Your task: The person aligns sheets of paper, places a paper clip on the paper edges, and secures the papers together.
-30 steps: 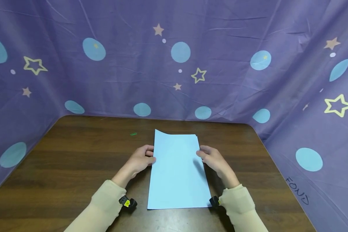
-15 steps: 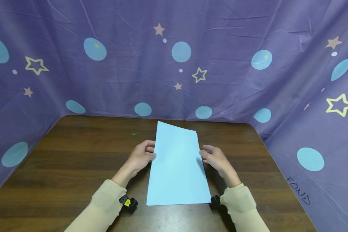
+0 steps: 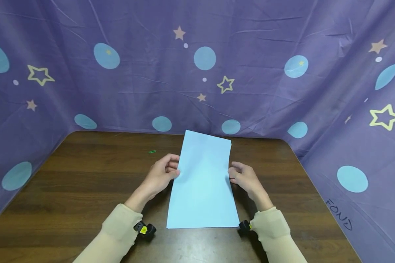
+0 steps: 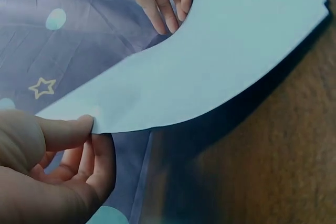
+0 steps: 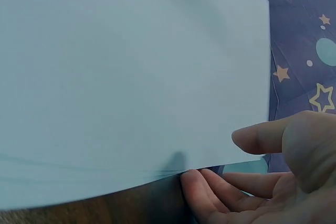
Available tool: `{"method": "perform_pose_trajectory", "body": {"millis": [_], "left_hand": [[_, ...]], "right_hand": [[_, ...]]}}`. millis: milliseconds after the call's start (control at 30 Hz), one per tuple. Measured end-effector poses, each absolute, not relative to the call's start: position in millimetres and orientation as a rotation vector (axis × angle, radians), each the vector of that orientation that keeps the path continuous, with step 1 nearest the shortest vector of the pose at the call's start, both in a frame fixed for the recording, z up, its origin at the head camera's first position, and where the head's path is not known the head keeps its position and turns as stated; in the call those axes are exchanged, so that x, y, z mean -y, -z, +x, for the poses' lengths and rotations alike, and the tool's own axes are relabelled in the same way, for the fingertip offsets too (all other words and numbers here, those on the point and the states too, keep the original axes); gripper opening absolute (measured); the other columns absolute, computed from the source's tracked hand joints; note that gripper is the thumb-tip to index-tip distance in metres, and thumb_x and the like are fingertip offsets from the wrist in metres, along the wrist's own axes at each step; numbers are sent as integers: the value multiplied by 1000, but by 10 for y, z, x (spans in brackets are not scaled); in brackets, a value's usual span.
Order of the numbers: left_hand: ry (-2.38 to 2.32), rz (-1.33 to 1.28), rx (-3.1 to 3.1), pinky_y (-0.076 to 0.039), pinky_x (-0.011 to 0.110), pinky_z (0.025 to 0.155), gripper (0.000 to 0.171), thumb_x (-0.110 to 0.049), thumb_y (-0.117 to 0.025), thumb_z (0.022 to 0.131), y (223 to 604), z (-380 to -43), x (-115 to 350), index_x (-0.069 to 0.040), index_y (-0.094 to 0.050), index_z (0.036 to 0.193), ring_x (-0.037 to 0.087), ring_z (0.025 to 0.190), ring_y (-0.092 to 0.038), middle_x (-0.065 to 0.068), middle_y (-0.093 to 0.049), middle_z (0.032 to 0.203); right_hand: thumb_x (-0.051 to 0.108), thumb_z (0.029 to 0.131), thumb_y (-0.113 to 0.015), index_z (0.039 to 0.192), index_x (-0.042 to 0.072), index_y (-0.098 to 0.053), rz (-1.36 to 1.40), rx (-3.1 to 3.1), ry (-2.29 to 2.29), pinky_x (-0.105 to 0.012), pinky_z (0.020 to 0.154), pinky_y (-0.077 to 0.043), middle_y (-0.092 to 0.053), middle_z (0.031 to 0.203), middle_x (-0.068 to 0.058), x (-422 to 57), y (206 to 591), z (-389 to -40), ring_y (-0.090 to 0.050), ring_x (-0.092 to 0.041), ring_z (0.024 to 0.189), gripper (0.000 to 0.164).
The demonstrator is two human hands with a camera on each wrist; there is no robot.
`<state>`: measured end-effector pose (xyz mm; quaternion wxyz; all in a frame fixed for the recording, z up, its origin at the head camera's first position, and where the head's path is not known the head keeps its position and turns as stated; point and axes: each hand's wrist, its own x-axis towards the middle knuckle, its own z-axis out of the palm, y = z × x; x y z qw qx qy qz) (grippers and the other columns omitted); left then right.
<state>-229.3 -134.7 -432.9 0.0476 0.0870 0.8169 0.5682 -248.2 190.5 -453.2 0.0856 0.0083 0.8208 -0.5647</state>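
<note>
A small stack of light blue paper (image 3: 202,182) rises from the table, its far end lifted and its near edge low. My left hand (image 3: 158,175) pinches the left edge; in the left wrist view the thumb (image 4: 68,132) lies on top and the fingers curl beneath. My right hand (image 3: 247,179) is at the right edge. In the right wrist view its fingertips touch that edge from below, while the thumb (image 5: 262,137) stands apart above the sheet. The paper bends between the hands, and slightly offset layers show along its right edge.
A green paper clip (image 3: 152,151) lies on the brown wooden table (image 3: 85,190), left of the paper's far end. A purple curtain (image 3: 135,98) with stars and dots encloses the table's back and sides. Each wrist carries a small black camera (image 3: 148,231).
The paper's far end has lifted and tilted up, and its near edge has shifted slightly away. Both hands have moved a little farther forward with it; the right thumb has come off the sheet.
</note>
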Motion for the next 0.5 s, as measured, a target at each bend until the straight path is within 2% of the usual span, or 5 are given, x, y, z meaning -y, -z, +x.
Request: {"method": "perform_pose_trajectory", "body": {"millis": [333,500], "left_hand": [[-1753,386,-2475,-57,39,94,41,0,-67,103,4264,-2282,1370,-10,-60,142,25,106,-66,12,-68,119],[-1781,408,-2481,-57,35,91,40,0,-69,102,4224,-2284,1370,-10,-61,140,25,105,-66,12,-68,118]], "right_hand": [[12,108,-60,158,-6,-41,83,-2382,1764,-41,100,-59,-57,148,-29,-1892,4528,-2526,-63,-35,128,57],[10,108,-60,151,-5,-52,84,-2431,1807,-41,100,-59,-64,136,-25,-1895,4522,-2530,-68,-32,119,47]]}}
